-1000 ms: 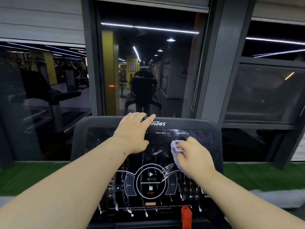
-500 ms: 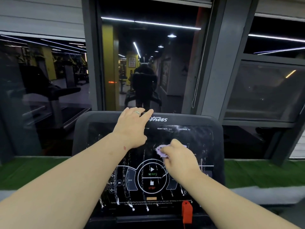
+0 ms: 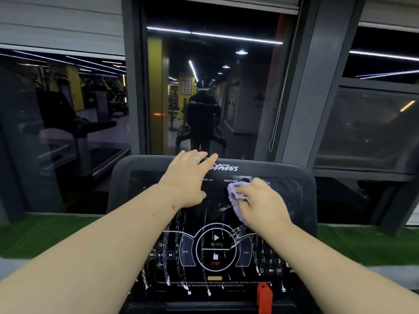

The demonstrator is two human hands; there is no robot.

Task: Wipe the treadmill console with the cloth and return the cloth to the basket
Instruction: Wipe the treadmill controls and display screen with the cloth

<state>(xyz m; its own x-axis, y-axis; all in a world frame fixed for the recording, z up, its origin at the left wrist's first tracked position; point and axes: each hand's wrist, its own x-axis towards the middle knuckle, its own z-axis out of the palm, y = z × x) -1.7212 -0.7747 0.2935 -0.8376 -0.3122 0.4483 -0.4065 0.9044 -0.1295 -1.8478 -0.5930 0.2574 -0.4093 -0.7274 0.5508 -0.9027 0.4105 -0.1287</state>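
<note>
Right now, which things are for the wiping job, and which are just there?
For the job:
purple cloth, held in the right hand
treadmill console, streaked with white drips
left hand, resting on the console's top edge

Just there:
red safety clip
window cord
green turf

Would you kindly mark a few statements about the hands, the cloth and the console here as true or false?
1. The right hand holds a purple cloth against the console. True.
2. The left hand holds a spray bottle. False: it rests on the console's top edge, holding nothing.
3. White streaks run down the console over the START and STOP marks. True.
4. The cloth lies on the number keys. False: it is higher, near the HEART RATE label.
5. The left hand wears a ring. True.
</note>
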